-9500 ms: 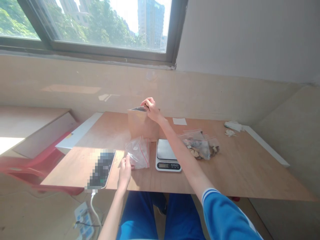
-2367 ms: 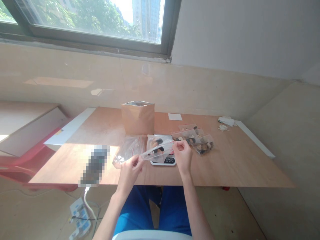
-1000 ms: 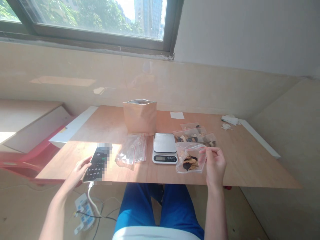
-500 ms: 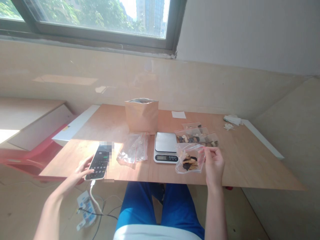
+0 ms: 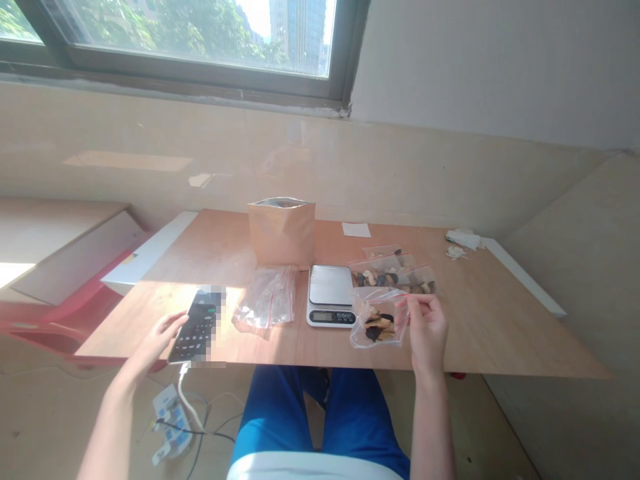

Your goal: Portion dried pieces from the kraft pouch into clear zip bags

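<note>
At the near left, my left hand is closed on the left side of a smartphone, its thumb at the edge of the dark screen. A white cable plugs into the phone's lower end. My right hand pinches the corner of a clear zip bag holding brown and black dried pieces. That bag hangs over the right front corner of a digital kitchen scale, whose steel plate is bare. Left of the scale lies a pile of clear zip bags. Several filled zip bags lie behind the right hand.
An open brown paper pouch stands upright behind the scale. A white paper lies near the table's back edge. Crumpled white wrapping sits at the far right. A power strip with cables is on the floor.
My left thumb has moved up from the lower part of the phone's screen to its left edge. The right hand and its bag stay nearly still.
</note>
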A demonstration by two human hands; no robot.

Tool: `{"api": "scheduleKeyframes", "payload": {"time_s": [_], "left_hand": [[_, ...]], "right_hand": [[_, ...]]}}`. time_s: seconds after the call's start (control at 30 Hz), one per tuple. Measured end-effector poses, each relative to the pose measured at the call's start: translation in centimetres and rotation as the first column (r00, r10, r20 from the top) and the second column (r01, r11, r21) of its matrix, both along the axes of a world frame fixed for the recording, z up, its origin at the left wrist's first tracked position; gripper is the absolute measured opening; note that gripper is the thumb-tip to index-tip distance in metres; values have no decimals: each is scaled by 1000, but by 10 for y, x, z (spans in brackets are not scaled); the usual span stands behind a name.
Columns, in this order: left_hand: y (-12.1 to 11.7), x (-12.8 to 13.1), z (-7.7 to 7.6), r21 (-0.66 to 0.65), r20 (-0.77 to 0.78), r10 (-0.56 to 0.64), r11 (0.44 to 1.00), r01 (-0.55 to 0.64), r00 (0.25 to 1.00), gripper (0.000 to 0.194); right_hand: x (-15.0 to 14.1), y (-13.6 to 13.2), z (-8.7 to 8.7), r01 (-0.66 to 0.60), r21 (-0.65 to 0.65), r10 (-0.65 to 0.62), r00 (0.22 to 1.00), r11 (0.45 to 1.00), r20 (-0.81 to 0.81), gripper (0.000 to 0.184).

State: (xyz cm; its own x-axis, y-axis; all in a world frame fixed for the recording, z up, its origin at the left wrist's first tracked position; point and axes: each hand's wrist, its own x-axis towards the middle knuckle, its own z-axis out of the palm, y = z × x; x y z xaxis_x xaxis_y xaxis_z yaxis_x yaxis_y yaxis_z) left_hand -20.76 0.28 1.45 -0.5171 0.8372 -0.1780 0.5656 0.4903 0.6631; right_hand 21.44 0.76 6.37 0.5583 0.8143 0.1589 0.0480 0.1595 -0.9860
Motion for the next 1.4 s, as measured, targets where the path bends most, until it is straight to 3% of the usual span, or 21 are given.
{"api": "scheduleKeyframes", "payload": {"time_s": [0.1,0.23,0.33,0.4,0.43,0.47,0.53,0.57,0.63,0.7,0.73,0.8,0.87,0.93,1.0,1.07,1.13,1.3,1.4], "left_hand": [[10,4,-3,-94,204,73,994,-55,976,35],[14,8,-5,-145,221,127,985,-97,967,39],[13,21,0,27,-15,202,979,-202,979,37],[12,43,4,209,-53,218,957,-203,974,38],[11,60,5,259,59,153,952,-164,986,38],[11,79,4,295,209,7,953,-70,978,38],[9,122,0,301,329,-178,951,75,928,40],[8,145,-3,307,405,-267,941,145,875,43],[6,185,-8,369,733,-389,916,154,558,49],[5,215,-10,389,886,-406,913,121,223,56],[4,226,-10,390,909,-400,916,97,117,59],[5,238,-7,387,920,-389,921,42,43,59],[8,243,-3,375,924,-373,927,-15,82,56],[10,243,-2,358,929,-349,932,-60,126,54],[11,242,-3,348,931,-332,932,-98,150,53],[12,240,-5,352,929,-330,927,-132,166,52],[12,239,-6,364,924,-336,918,-154,180,50],[16,236,-16,406,890,-332,888,-213,313,51],[20,232,-23,403,872,-290,883,-241,395,52]], "right_hand": [[0,-1,1,-15,17,14,1000,1000,14,21],[-1,-1,0,-37,21,36,999,999,8,20],[-5,1,-2,-61,24,61,998,998,-2,22],[-12,4,-3,-86,30,86,996,996,-8,23],[-17,5,-2,-103,34,103,995,994,-14,23],[-23,6,-1,-121,38,122,992,992,-23,23],[-37,9,0,-163,48,166,984,985,-65,24],[-44,10,1,-186,51,190,977,981,-101,24],[-58,13,0,-235,52,241,952,971,-187,23],[-68,15,-5,-292,27,290,925,956,-245,23],[-71,15,-8,-321,2,312,919,947,-242,23],[-74,15,-13,-313,-52,303,943,948,-135,21],[-73,12,-11,-177,-44,180,980,983,89,20],[-69,7,-2,-105,26,92,945,994,315,16],[-64,2,13,-275,15,239,862,961,447,9],[-59,1,25,-530,-98,507,718,842,477,11],[-58,4,31,-670,-205,672,572,714,470,14],[-71,27,19,-781,-366,790,250,506,560,36],[-83,36,9,-792,-425,806,138,439,576,40]]}}
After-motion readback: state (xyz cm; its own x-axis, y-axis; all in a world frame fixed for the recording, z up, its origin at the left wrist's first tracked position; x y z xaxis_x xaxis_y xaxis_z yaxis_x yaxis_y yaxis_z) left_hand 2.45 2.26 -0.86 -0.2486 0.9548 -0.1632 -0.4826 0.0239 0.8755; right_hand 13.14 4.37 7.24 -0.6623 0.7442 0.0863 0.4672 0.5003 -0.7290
